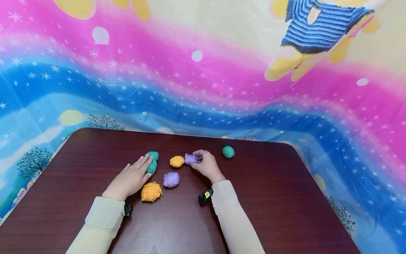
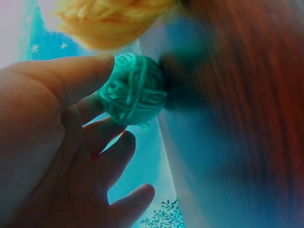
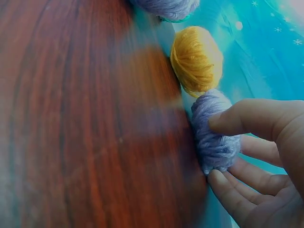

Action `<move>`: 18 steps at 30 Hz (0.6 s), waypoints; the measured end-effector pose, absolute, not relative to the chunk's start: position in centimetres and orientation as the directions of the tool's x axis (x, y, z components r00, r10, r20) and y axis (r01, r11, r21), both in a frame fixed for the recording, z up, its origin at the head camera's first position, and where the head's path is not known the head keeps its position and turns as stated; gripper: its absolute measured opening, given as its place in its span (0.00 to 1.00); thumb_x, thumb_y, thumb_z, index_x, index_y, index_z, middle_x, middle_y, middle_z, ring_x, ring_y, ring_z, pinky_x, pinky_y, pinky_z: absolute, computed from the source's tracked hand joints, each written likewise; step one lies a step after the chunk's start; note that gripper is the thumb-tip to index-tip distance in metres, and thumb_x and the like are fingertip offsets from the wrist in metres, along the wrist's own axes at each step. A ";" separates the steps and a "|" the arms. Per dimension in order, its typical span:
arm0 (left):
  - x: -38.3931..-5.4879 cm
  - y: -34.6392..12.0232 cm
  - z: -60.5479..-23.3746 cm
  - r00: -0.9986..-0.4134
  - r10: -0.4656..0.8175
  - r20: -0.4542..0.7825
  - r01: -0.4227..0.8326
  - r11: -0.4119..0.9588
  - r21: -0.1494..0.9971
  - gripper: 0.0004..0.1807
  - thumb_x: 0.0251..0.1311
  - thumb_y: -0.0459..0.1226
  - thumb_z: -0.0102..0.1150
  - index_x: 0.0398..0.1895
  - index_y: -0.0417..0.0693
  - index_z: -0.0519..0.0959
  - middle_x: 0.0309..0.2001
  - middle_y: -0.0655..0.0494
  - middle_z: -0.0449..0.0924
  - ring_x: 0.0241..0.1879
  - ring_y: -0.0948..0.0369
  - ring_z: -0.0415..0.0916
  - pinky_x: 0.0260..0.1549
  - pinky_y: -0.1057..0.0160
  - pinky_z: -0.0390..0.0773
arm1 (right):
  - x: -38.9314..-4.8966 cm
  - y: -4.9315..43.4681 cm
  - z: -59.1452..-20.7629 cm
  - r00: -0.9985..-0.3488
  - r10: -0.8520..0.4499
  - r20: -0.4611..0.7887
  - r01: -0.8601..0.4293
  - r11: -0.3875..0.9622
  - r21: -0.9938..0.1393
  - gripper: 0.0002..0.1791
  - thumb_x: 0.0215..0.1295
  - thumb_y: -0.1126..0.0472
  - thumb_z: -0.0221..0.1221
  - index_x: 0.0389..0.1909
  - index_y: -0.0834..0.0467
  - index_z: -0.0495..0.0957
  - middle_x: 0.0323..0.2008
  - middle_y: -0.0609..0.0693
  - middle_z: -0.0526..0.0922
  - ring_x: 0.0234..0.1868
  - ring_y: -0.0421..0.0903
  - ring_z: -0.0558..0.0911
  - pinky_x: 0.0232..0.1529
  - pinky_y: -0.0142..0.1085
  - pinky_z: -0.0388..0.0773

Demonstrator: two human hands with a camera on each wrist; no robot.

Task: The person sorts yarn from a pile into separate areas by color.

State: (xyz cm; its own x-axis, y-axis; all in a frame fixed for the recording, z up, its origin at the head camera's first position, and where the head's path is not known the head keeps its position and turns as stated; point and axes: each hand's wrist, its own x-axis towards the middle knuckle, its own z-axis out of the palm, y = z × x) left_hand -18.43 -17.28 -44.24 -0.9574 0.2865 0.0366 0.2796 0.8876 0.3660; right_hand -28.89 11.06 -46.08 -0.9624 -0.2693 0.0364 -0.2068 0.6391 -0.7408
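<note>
My left hand [image 1: 129, 179] is at a green ball of yarn [image 1: 152, 167] on the left of the table, and a further green lump of yarn [image 1: 153, 155] shows just beyond its fingers. In the left wrist view, thumb and index finger hold the green yarn ball [image 2: 135, 90], the other fingers spread loosely. My right hand [image 1: 207, 165] pinches a small purple yarn ball [image 1: 190, 159] between thumb and fingers; the right wrist view shows this purple yarn [image 3: 213, 137] against a yellow yarn ball [image 3: 197, 61].
Nearer me lie an orange yarn ball [image 1: 151, 192] and another purple yarn ball [image 1: 171, 180]. One more green yarn ball [image 1: 228, 152] sits to the right, near the far edge. The dark wooden table [image 1: 279, 197] meets a patterned cloth [image 1: 203, 84] behind.
</note>
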 end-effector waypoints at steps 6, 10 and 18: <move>-18.3 -17.2 -44.2 -0.956 0.290 0.037 0.284 0.888 0.363 0.33 0.75 0.41 0.53 0.78 0.36 0.59 0.76 0.35 0.56 0.75 0.39 0.54 0.67 0.31 0.59 | -28.4 11.6 -46.2 -0.964 -0.264 0.039 -0.203 0.634 -0.746 0.19 0.60 0.64 0.71 0.52 0.58 0.82 0.54 0.56 0.79 0.50 0.52 0.82 0.51 0.45 0.83; -18.3 -17.2 -44.2 -0.955 0.294 0.041 0.289 0.888 0.357 0.33 0.75 0.41 0.53 0.77 0.36 0.60 0.76 0.35 0.56 0.75 0.39 0.55 0.67 0.31 0.59 | -28.1 11.9 -46.4 -0.962 -0.271 0.031 -0.203 0.636 -0.745 0.19 0.59 0.63 0.71 0.51 0.55 0.81 0.53 0.54 0.81 0.51 0.52 0.82 0.51 0.46 0.83; -18.3 -17.1 -44.1 -0.955 0.294 0.034 0.286 0.886 0.365 0.33 0.75 0.41 0.53 0.78 0.36 0.59 0.77 0.35 0.55 0.75 0.39 0.54 0.67 0.31 0.58 | -27.7 11.9 -46.3 -0.955 -0.294 0.041 -0.227 0.635 -0.739 0.24 0.58 0.64 0.72 0.56 0.58 0.80 0.54 0.53 0.82 0.52 0.52 0.81 0.53 0.45 0.82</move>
State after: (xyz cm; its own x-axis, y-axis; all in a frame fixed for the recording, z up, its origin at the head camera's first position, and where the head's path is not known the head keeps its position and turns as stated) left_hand -18.28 -17.11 -44.12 -0.9552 0.2940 0.0345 0.2858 0.8859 0.3655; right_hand -27.73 11.89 -46.26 -0.9549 -0.2941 0.0408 -0.2270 0.6346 -0.7387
